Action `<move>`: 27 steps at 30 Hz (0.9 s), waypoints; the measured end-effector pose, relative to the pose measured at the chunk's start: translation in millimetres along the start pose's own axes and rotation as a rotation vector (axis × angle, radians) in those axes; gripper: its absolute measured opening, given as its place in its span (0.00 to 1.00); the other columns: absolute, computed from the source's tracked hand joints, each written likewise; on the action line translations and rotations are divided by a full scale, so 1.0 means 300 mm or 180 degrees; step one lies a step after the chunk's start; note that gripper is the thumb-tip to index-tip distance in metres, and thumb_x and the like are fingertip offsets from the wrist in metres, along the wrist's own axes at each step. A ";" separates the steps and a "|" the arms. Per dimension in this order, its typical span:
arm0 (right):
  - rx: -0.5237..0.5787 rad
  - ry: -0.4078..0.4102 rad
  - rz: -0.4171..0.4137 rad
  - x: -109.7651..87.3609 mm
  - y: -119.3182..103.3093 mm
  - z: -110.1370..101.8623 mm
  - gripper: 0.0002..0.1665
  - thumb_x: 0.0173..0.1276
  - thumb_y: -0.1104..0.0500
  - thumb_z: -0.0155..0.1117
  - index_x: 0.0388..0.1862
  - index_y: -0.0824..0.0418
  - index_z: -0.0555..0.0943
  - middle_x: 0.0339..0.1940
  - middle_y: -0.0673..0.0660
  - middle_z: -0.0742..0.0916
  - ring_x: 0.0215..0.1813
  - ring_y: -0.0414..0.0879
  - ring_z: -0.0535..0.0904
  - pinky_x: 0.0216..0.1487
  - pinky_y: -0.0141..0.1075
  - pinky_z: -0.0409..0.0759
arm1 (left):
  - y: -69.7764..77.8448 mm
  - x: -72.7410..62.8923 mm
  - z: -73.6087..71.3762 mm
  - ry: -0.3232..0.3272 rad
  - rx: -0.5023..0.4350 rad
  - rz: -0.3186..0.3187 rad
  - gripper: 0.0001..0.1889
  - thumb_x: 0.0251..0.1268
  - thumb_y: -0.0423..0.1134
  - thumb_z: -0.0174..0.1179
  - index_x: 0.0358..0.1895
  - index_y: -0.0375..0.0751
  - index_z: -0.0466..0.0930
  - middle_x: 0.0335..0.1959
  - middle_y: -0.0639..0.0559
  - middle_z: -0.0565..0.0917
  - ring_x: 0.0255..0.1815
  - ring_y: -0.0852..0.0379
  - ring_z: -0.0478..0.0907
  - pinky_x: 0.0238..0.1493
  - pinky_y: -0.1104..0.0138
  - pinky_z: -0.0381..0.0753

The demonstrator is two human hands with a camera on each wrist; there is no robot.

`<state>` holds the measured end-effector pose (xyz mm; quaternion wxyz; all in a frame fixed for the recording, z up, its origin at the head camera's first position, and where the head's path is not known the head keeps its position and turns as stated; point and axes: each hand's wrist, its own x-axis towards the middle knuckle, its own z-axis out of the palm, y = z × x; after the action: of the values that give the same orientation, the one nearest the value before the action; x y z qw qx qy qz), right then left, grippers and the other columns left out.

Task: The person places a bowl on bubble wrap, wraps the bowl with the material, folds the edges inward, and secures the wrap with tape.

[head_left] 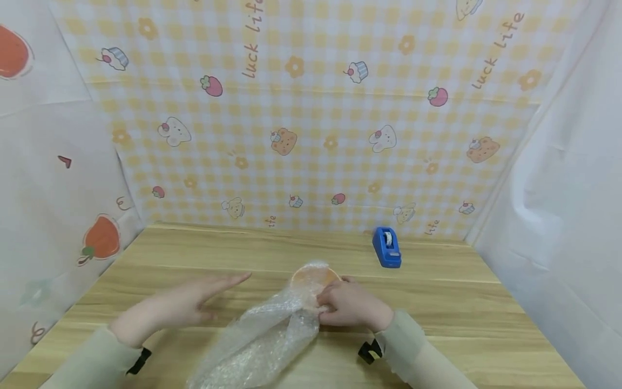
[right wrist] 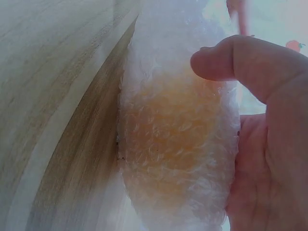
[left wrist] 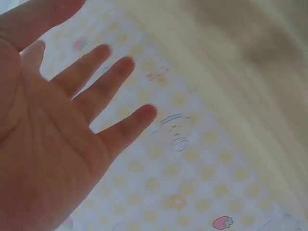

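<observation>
A round orange-rimmed object [head_left: 302, 274], perhaps a bowl or cup, sits inside clear bubble wrap [head_left: 257, 346] near the middle of the table. The loose length of wrap trails toward the front left. My right hand [head_left: 353, 306] grips the wrapped object from its right side. In the right wrist view the thumb [right wrist: 216, 65] lies over the bubble wrap, with orange showing through the bubbles; the other fingers are hidden behind it. To the left of the wrap, my left hand [head_left: 180, 303] hovers with its fingers spread and its palm [left wrist: 43, 144] bare.
A blue tape dispenser [head_left: 387, 249] with a roll in it stands at the back right of the wooden table [head_left: 452, 313]. Behind the table hangs a yellow checked cloth [head_left: 311, 119], and white cloths [head_left: 573, 178] flank both sides.
</observation>
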<state>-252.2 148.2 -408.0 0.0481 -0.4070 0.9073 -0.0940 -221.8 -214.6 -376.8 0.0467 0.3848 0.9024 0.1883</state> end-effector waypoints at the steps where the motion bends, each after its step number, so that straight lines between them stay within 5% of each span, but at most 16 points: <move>1: -0.0005 0.0001 -0.0005 0.000 0.001 0.001 0.15 0.59 0.51 0.61 0.16 0.44 0.67 0.19 0.37 0.71 0.34 0.33 0.71 0.65 0.64 0.60 | -0.005 -0.005 0.013 0.0014 0.0121 0.0000 0.51 0.50 0.32 0.70 0.77 0.60 0.51 0.71 0.42 0.66 0.65 0.39 0.68 0.60 0.43 0.70; 9: -0.0089 0.0035 -0.0055 -0.002 0.006 0.010 0.15 0.53 0.43 0.71 0.20 0.39 0.72 0.24 0.32 0.75 0.37 0.30 0.73 0.63 0.63 0.62 | -0.002 -0.024 0.084 0.0110 0.0734 -0.0049 0.50 0.46 0.46 0.74 0.75 0.65 0.57 0.69 0.46 0.70 0.66 0.40 0.68 0.59 0.36 0.66; 19: -0.0207 0.0097 0.0000 0.001 0.002 0.021 0.19 0.47 0.36 0.74 0.20 0.39 0.72 0.22 0.32 0.74 0.34 0.31 0.72 0.63 0.61 0.65 | 0.042 -0.005 0.150 0.0136 0.1257 0.0269 0.36 0.49 0.29 0.70 0.66 0.46 0.73 0.69 0.49 0.70 0.64 0.42 0.71 0.56 0.40 0.73; 27: -0.0288 0.0131 0.0046 0.000 -0.009 0.016 0.23 0.48 0.34 0.72 0.17 0.41 0.69 0.19 0.34 0.72 0.32 0.31 0.71 0.61 0.60 0.67 | 0.081 0.021 0.166 0.0167 0.1295 0.0305 0.46 0.45 0.30 0.72 0.73 0.54 0.64 0.69 0.52 0.69 0.65 0.46 0.71 0.60 0.44 0.71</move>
<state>-249.4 145.8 -412.0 0.0117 -0.4002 0.9144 -0.0608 -198.5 -179.6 -413.4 -0.0645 0.4237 0.9034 0.0142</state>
